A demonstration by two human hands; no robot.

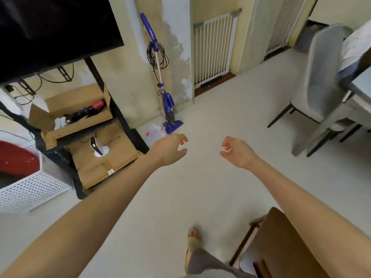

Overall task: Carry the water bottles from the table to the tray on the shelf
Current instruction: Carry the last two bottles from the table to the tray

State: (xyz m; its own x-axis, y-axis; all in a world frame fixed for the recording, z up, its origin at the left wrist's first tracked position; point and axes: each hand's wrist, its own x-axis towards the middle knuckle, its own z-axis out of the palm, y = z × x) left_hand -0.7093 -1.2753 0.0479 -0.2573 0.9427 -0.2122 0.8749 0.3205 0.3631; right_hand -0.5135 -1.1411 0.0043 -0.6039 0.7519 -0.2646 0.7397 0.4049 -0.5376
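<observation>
Two bare forearms reach forward over a pale floor, entering from the lower left and lower right corners of the frame and converging toward its centre. The left hand and the right hand hang level with each other, well apart, palms turned roughly inward. On both, the fingers are loosely curled and the thumbs jut toward the gap; neither hand holds or touches anything.

No water bottles can be made out anywhere in the view. A corner of a grey table shows at the right edge, with a grey chair pushed against it. At the left stands a black shelf carrying an open cardboard box of odds and ends, with a flattened box leaning below it; whether a tray sits on the shelf cannot be told. A dark screen fills the upper left corner, and a white perforated bin sits at the left edge.

A blue stick vacuum leans upright against the peeling wall at top centre, beside a white barred gate. At the bottom of the frame, a sandalled foot is planted on the floor next to a brown wooden chair.
</observation>
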